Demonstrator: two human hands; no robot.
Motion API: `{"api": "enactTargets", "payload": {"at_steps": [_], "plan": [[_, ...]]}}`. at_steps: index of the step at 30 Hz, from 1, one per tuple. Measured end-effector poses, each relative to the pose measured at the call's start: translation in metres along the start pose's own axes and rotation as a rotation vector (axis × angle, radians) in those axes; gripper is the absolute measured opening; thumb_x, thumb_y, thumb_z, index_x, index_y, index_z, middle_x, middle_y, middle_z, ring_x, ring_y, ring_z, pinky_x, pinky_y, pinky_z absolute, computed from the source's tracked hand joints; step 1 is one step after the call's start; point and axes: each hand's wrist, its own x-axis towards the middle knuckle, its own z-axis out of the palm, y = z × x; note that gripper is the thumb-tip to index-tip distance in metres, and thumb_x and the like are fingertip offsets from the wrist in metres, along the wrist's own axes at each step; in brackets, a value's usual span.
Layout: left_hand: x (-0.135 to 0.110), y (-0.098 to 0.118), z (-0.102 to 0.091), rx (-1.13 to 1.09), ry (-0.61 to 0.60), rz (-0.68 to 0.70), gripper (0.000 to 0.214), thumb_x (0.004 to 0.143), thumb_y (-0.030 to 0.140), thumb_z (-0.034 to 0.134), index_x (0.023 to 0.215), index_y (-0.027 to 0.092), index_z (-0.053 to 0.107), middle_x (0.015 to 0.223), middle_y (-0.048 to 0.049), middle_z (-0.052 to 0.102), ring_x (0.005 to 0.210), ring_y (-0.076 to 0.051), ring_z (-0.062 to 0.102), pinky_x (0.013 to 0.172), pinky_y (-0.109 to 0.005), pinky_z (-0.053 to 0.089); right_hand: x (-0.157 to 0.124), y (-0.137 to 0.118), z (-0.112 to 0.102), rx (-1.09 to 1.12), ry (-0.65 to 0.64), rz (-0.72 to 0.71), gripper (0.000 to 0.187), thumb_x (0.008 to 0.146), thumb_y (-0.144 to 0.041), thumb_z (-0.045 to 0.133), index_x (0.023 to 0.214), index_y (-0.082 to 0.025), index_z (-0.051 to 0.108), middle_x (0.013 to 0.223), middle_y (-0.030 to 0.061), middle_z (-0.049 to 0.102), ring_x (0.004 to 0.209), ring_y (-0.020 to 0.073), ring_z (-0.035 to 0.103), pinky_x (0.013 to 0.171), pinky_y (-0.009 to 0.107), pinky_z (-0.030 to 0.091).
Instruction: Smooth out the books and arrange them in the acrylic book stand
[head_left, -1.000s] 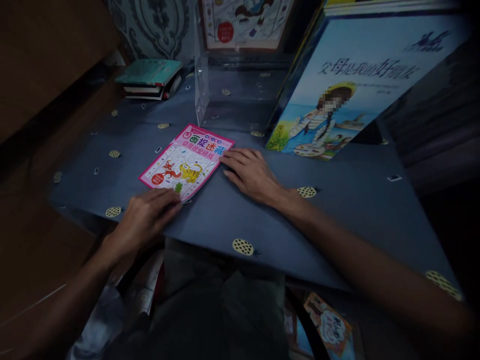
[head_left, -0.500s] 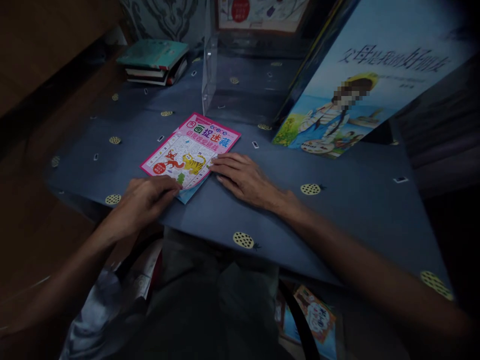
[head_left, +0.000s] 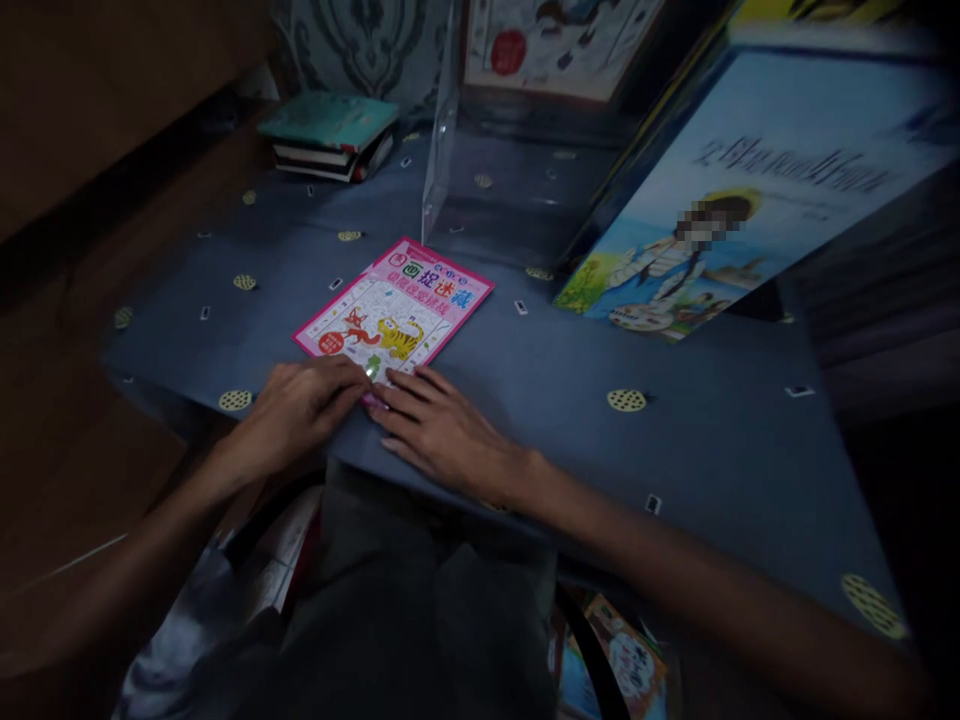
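The pink booklet (head_left: 401, 300) lies on the patterned tablecloth (head_left: 540, 375), just left of the middle of the frame, its near corner pointing down toward the bottom edge. Its cover shows a red fox, a yellow tiger and a small green figure under a line of coloured characters.

The left hand (head_left: 296, 410), left of centre, has thumb and forefinger brought together on the booklet's near edge; the pinch seems to take hold of it (the fingertips are dim, so how much paper they grip is hard to tell). The right hand (head_left: 450, 435), just below the middle of the frame, is laid palm down with its fingers stretched and slightly apart, their tips at the booklet's near corner, close beside the left fingertips.

In the upper left, a teal book (head_left: 330, 122) tops a small stack. Right of it, at the upper centre, stands a clear plastic holder (head_left: 439, 165), with a cover bearing a red disc (head_left: 508, 52) above. A large blue book (head_left: 667, 270) stands at a tilt in the upper right, showing a figure in a yellow hat. At the bottom right of centre, under the table edge, an orange and blue book (head_left: 626, 655) lies partly behind a curved black bar (head_left: 596, 655).
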Motion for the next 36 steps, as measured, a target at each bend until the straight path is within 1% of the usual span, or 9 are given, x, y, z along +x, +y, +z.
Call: {"api": "enactTargets", "payload": {"at_steps": [4, 7, 10, 13, 16, 22, 26, 32, 36], "plan": [[0.022, -0.017, 0.005, 0.046, 0.060, 0.033, 0.032, 0.100, 0.034, 0.043, 0.095, 0.021, 0.072, 0.098, -0.0061, 0.076, 0.092, -0.021, 0.070, 0.084, -0.032, 0.054, -0.001, -0.005, -0.005, -0.062, -0.034, -0.024, 0.033, 0.104, -0.032, 0.055, 0.132, -0.021, 0.069, 0.148, 0.0117, 0.062, 0.142, 0.0325, 0.052, 0.120, 0.055, 0.040], [0.052, -0.036, 0.011, 0.253, 0.174, -0.061, 0.035, 0.098, 0.035, 0.046, 0.117, 0.017, 0.068, 0.120, -0.0153, 0.071, 0.109, -0.030, 0.066, 0.093, -0.043, 0.053, -0.002, -0.004, -0.011, -0.066, -0.062, -0.025, 0.033, 0.105, -0.033, 0.054, 0.133, -0.023, 0.068, 0.148, 0.0100, 0.062, 0.143, 0.0316, 0.051, 0.121, 0.054, 0.040], [0.080, -0.050, 0.014, 0.390, 0.190, -0.164, 0.043, 0.097, 0.037, 0.047, 0.129, 0.013, 0.062, 0.120, -0.0192, 0.069, 0.109, -0.034, 0.065, 0.091, -0.046, 0.052, -0.003, -0.003, -0.013, 0.019, -0.059, -0.005, 0.038, 0.106, -0.037, 0.052, 0.140, -0.024, 0.062, 0.146, 0.0087, 0.064, 0.144, 0.0272, 0.051, 0.123, 0.052, 0.037], [0.094, -0.054, 0.013, 0.378, 0.204, -0.170, 0.042, 0.097, 0.037, 0.047, 0.129, 0.014, 0.060, 0.115, -0.0172, 0.071, 0.105, -0.032, 0.067, 0.085, -0.041, 0.053, -0.004, 0.004, -0.011, 0.113, 0.039, 0.194, 0.045, 0.106, -0.040, 0.050, 0.148, -0.023, 0.053, 0.146, 0.0104, 0.064, 0.144, 0.0238, 0.051, 0.125, 0.052, 0.034], [0.103, -0.058, 0.009, 0.285, 0.224, -0.204, 0.039, 0.097, 0.040, 0.045, 0.122, 0.016, 0.062, 0.111, -0.0158, 0.073, 0.098, -0.030, 0.070, 0.072, -0.035, 0.052, -0.002, 0.018, -0.010, 0.070, 0.107, 0.538, 0.055, 0.102, -0.046, 0.056, 0.149, -0.017, 0.053, 0.158, 0.0213, 0.048, 0.152, 0.0355, 0.039, 0.123, 0.063, 0.032], [0.125, -0.066, 0.010, -0.422, 0.184, -0.374, 0.030, 0.078, 0.048, 0.065, 0.076, 0.017, 0.064, 0.061, -0.0024, 0.064, 0.061, -0.022, 0.064, 0.053, -0.028, 0.041, 0.014, 0.032, -0.019, 0.131, 0.039, 0.770, 0.073, 0.099, -0.047, 0.059, 0.156, -0.005, 0.043, 0.169, 0.0270, 0.022, 0.160, 0.0427, 0.011, 0.128, 0.063, 0.018], [0.123, -0.051, 0.018, -1.136, 0.198, -0.498, 0.035, 0.065, 0.041, 0.081, 0.080, 0.019, 0.058, 0.059, 0.0015, 0.065, 0.049, -0.018, 0.060, 0.049, -0.027, 0.049, 0.011, 0.035, -0.014, 0.209, 0.114, 0.778, 0.071, 0.100, -0.044, 0.056, 0.157, -0.004, 0.041, 0.170, 0.0262, 0.020, 0.160, 0.0413, 0.007, 0.129, 0.063, 0.014], [0.117, -0.026, 0.014, -1.607, 0.221, -0.483, 0.031, 0.067, 0.018, 0.085, 0.088, 0.018, 0.061, 0.066, -0.0001, 0.071, 0.051, -0.018, 0.068, 0.052, -0.028, 0.059, -0.005, 0.059, 0.015, 0.378, 0.437, 0.777, 0.070, 0.097, -0.037, 0.058, 0.160, -0.014, 0.038, 0.173, 0.0171, 0.020, 0.160, 0.0349, 0.019, 0.129, 0.055, 0.026], [0.119, -0.019, 0.009, -1.679, 0.269, -0.458, 0.023, 0.074, 0.012, 0.080, 0.090, 0.016, 0.064, 0.070, -0.0019, 0.074, 0.052, -0.017, 0.070, 0.050, -0.024, 0.058, -0.005, 0.071, 0.019, 0.670, 0.695, 0.719, 0.064, 0.091, -0.034, 0.064, 0.152, -0.021, 0.048, 0.157, 0.0164, 0.050, 0.145, 0.0343, 0.050, 0.117, 0.055, 0.045]]}}
